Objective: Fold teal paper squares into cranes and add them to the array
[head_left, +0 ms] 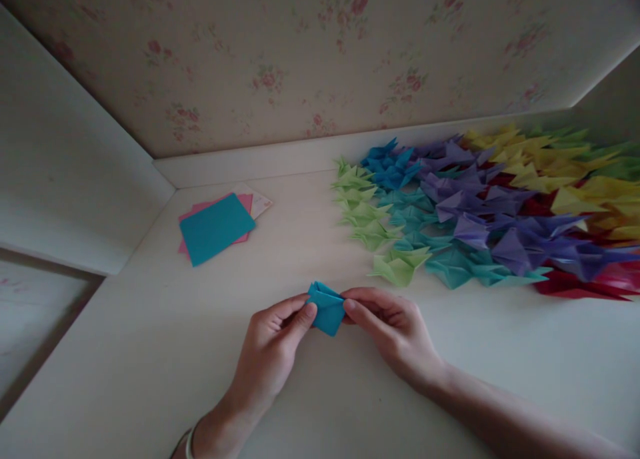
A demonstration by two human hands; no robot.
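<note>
Between my two hands is a small piece of folded blue origami paper (329, 314), with layered flaps along its upper edge and a corner pointing down. My left hand (273, 342) pinches its left side between thumb and fingers. On the right side, my right hand (393, 332) grips the corner with thumb and forefinger. Both hands are just above the white table (320, 405). Some fingertips are hidden behind the paper.
Flat blue paper sheets (217, 229) lie over pink ones at the left. Many folded paper cranes fill the right side: light green ones (400, 265), blue (390, 165), teal (453, 265), purple (520, 245), yellow (585, 192) and red (595, 282). A floral-papered wall (300, 59) stands behind.
</note>
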